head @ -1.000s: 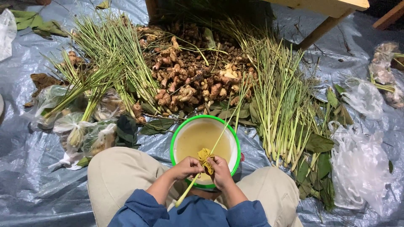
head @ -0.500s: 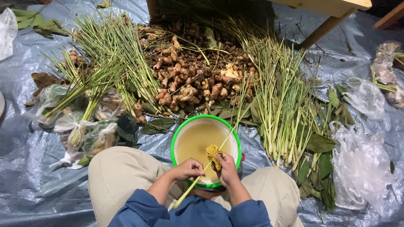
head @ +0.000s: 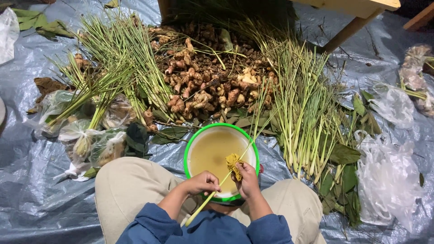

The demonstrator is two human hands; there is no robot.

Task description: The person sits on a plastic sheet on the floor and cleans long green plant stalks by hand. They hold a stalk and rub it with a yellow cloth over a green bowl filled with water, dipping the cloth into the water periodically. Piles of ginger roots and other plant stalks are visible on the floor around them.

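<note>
Far left on the grey plastic sheet (head: 27,199) lie a few clear bags (head: 77,131) stuffed with roots and stalks; I count about three, though they overlap. Beside them one sheaf of lemongrass (head: 113,68) fans outward. In the middle sits one heap of knobbly brown roots (head: 208,81), too many to count. Just below it stands one green-rimmed basin (head: 253,149) of cloudy yellowish water, between the seated person's knees. The left hand (head: 203,183) is closed around the lower part of one long lemongrass stalk (head: 212,192), which slants up across the basin. The right hand (head: 246,178), fingers together, pinches one yellow rag (head: 233,161) against that stalk, over the water. To the right lies a second, longer spread of lemongrass (head: 303,108), then loose green leaves (head: 343,156), then two more clear bags (head: 389,180).
</note>
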